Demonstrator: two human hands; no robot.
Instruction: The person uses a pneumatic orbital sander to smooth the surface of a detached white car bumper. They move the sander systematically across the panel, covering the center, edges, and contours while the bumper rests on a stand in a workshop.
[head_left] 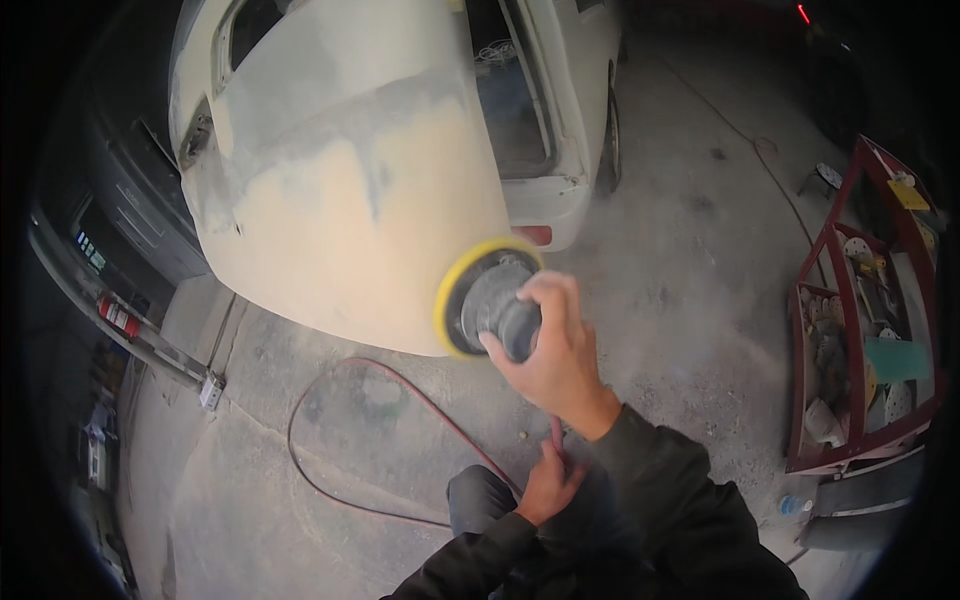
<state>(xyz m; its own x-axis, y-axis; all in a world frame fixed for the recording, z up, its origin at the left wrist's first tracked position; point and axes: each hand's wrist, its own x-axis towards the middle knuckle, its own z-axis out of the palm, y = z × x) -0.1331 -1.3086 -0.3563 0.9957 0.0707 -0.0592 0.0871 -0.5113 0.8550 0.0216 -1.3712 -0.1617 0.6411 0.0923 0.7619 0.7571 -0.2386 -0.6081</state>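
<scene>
My right hand (562, 365) is wrapped over the top of a round dusty grey sander (492, 300) with a yellow-edged pad. The pad stands tilted against the lower right edge of a large car body panel (330, 240), which is cream with patchy grey areas; whether it presses flat there I cannot tell. Lower down, near my knee, my left hand (547, 488) is closed around a reddish air hose (557, 432). That hose runs up toward the sander, with its joint hidden behind my right hand and wrist.
A hose loop (400, 375) lies on the dusty concrete floor (680, 300) below the panel. At the right stands a dark red rack (840, 240) holding sanding discs and tools. A metal rail (150, 350) with a red canister (118, 315) runs along the left.
</scene>
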